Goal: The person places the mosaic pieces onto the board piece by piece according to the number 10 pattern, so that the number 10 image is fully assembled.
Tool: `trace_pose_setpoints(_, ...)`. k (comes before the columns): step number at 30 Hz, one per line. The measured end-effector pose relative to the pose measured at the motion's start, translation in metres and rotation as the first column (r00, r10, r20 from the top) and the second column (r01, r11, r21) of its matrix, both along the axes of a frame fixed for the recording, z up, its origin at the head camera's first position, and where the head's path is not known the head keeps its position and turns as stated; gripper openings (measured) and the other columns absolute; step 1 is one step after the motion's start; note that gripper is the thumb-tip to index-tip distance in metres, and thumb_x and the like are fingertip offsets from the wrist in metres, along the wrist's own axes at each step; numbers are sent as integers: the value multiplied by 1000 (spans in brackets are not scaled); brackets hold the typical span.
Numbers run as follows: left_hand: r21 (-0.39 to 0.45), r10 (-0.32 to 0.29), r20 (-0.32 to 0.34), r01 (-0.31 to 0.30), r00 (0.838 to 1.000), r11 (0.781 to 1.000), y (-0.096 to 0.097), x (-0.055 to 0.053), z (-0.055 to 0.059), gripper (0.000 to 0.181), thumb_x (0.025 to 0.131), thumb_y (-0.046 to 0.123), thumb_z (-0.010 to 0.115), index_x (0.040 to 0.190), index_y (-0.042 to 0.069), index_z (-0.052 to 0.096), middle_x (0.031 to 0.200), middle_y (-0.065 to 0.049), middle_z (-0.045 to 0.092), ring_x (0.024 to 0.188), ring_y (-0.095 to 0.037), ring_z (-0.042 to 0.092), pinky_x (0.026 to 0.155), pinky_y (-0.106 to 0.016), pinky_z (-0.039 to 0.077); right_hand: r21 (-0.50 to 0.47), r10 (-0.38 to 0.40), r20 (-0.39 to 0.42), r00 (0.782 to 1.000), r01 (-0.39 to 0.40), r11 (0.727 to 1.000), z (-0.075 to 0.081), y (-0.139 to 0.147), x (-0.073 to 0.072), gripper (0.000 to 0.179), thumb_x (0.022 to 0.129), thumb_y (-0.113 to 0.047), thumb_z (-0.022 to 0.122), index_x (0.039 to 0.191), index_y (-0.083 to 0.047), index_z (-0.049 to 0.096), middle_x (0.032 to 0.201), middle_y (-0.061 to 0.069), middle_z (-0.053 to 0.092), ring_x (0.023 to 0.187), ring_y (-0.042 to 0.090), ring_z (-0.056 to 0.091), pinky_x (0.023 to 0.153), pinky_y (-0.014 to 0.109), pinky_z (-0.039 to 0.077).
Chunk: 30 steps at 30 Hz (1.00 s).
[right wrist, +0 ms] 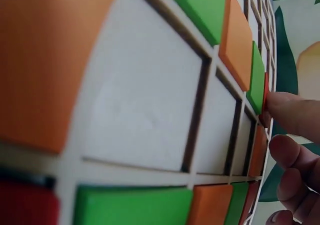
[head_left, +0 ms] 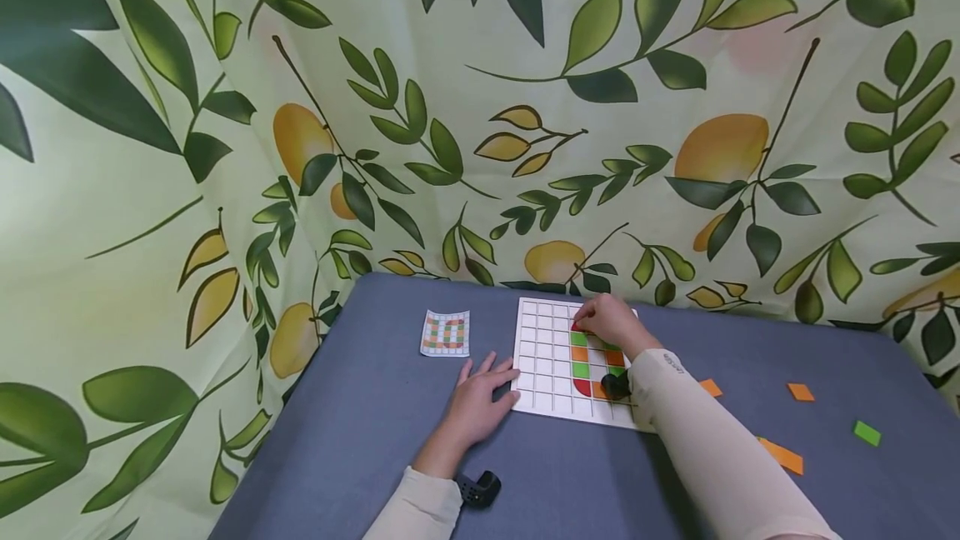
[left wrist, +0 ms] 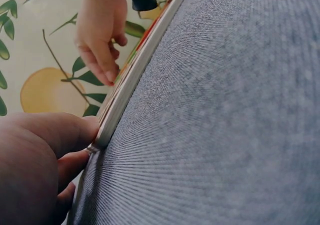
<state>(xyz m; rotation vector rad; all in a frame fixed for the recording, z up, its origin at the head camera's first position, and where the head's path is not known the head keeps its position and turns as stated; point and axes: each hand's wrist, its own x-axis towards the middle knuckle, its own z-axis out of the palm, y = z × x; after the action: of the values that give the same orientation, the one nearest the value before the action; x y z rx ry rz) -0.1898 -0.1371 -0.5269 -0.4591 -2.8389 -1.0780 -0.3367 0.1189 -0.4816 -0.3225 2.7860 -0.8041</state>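
Left hand [head_left: 478,400] at lower centre, fingers spread against white grid board [head_left: 538,365], right hand [head_left: 615,326] touching red tile [right wrist: 266,87], its fingers' grip unclear

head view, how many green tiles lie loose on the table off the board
1 visible: the green tile lies on the table, right of the board and the right sleeve. The sleeve may hide others.

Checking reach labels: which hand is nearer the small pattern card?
Left. The left hand is on the near side of the pattern card, touching the left edge of the grid board. The right hand is farther, to the card's right, over the board's far part.
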Motion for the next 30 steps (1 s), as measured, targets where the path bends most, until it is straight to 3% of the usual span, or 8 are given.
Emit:
trace_pose_setpoints(8, 3, 11, 15, -11, 1000, 1000, 1, 1, -1, 36, 93, 27, 65, 127, 16, 68, 141, 0, 58, 143, -29, 40, 120, -58, 16, -31, -18, 48, 999, 19, 999, -3, 5, 3, 16, 92, -17, 68, 104, -14, 79, 120, 13, 68, 113, 31, 57, 92, 46, 49)
trace_pose_setpoints(14, 9, 8, 18, -8, 1000, 1000, 0, -1, 0, 36, 94, 27, 65, 128, 15, 68, 142, -1, 57, 143, -29, 38, 120, -58, 15, -30, 44, 51, 998, -43, 999, 8, 24, 6, 23, 93, -13, 66, 113, -9, 75, 119, 18, 67, 104, 30, 58, 83, 41, 49)
trace_pose_setpoints(19, 7, -1, -8, 1, 1000, 1000, -1, -4, 1, 36, 93, 26, 66, 127, 14, 68, 142, -2, 58, 143, -30, 39, 120, -59, 15, 25, 42, 42, 998, -43, 999, 22, 61, 10, 26, 93, -11, 64, 116, -2, 71, 102, 15, 65, 87, 26, 54, 72, 35, 47)
trace_pose_setpoints(25, 1, -3, -1, 3, 1000, 1000, -1, -4, 2, 36, 93, 25, 66, 127, 14, 68, 142, -2, 58, 143, -30, 39, 120, -58, 15, 74, 67, 18, 998, -69, 995, 26, 117, 25, 15, 87, -13, 71, 97, -2, 72, 85, 6, 68, 75, 17, 56, 64, 30, 47)
trace_pose_setpoints(30, 7, -4, 9, 4, 1000, 1000, 0, -2, 3, 36, 93, 24, 66, 127, 13, 68, 142, -3, 57, 143, -32, 39, 120, -59, 15, 129, 56, 96, 994, -68, 989, 25, 153, 46, 24, 83, -24, 77, 90, -4, 66, 81, 3, 64, 73, 16, 54, 62, 30, 44)
